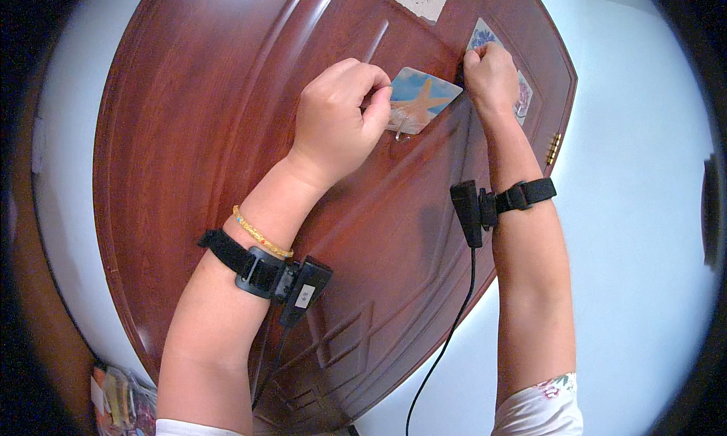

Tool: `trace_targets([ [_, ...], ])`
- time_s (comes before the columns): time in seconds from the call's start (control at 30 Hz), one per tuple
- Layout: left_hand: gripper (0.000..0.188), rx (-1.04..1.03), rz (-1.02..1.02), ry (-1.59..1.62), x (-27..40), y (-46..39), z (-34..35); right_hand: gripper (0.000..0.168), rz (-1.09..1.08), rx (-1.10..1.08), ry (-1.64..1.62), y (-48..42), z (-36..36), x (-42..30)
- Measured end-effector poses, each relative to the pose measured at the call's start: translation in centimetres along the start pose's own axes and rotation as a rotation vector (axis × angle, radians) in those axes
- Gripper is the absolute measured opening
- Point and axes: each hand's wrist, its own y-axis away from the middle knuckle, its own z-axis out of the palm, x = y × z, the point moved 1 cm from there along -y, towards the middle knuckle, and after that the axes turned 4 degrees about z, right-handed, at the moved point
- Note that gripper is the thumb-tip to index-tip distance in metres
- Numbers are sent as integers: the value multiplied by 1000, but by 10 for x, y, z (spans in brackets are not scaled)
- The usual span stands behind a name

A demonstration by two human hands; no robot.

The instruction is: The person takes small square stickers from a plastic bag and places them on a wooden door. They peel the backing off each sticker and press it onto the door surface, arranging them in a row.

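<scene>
A square adhesive wall hook with a starfish picture is on a reddish-brown wooden door; its metal hook hangs near the lower edge. My left hand pinches the left corner of this square between thumb and forefinger. Up and to the right, my right hand has its fingers curled over the lower part of a card with blue flowers. Those fingers hide the card's lower half. Just behind my right wrist, a clear adhesive hook with a pink flower print is partly covered.
Near the top of the door is a pale square patch with a ragged edge. A brass hinge sits at the door's right edge, beside a white wall. Black straps with cabled devices circle both forearms. Plastic-wrapped items lie at lower left.
</scene>
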Motion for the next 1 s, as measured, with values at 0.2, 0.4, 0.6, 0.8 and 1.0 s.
trace_targets([
  [0.2, 3, -19, -10, -5, -5, 5, 0, 25, -88, -46, -141, 5, -2, 21],
  [0.4, 3, 0, -24, 20, -4, 6, 1, 22, -211, -25, 0, 2, -4, 11],
  [0.6, 3, 7, 7, 23, -5, 3, 1, 25, -167, -76, 131, -6, -8, -1],
  [0.8, 3, 30, 25, 28, -3, -1, -2, 27, -131, 26, 153, -1, -10, -10],
  [1.0, 3, 44, 38, 50, -2, -1, -2, 27, -273, 131, 173, -1, -8, -4],
])
